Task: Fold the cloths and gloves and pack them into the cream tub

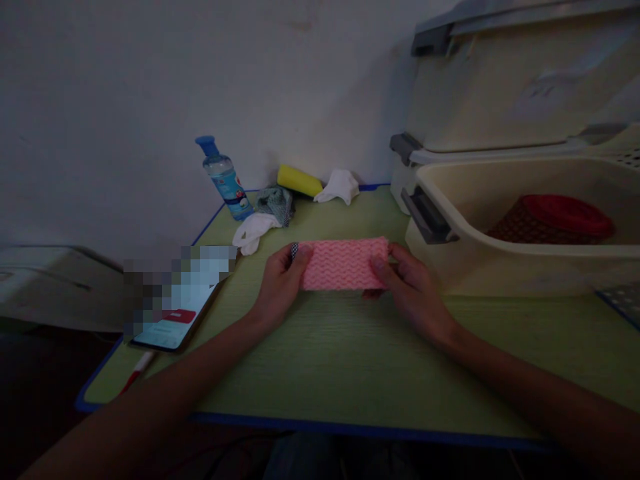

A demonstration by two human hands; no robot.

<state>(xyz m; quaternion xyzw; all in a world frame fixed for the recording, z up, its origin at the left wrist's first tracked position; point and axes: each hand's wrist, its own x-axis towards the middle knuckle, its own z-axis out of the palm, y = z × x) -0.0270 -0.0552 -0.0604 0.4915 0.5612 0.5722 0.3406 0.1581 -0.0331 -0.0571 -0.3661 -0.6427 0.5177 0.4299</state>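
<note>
A flat pink knitted fabric piece [343,265] with a wavy ribbed pattern is stretched between my two hands above the table. My left hand [281,280] pinches its left end, thumb on the front, where a bit of black-and-white checked material shows. Its right end is held by my right hand [413,287], with the thumb pressed on the knit and the fingers behind. A small dark reddish bit hangs below the right end; I cannot make out what it is.
On the green table [340,373] stand a blue-capped bottle [227,183], a grey cloth [274,203], white cloths [337,187] and a yellow object [300,180]. A phone [185,300] lies left. At right is an open cream plastic bin [480,267] containing a red item [555,217].
</note>
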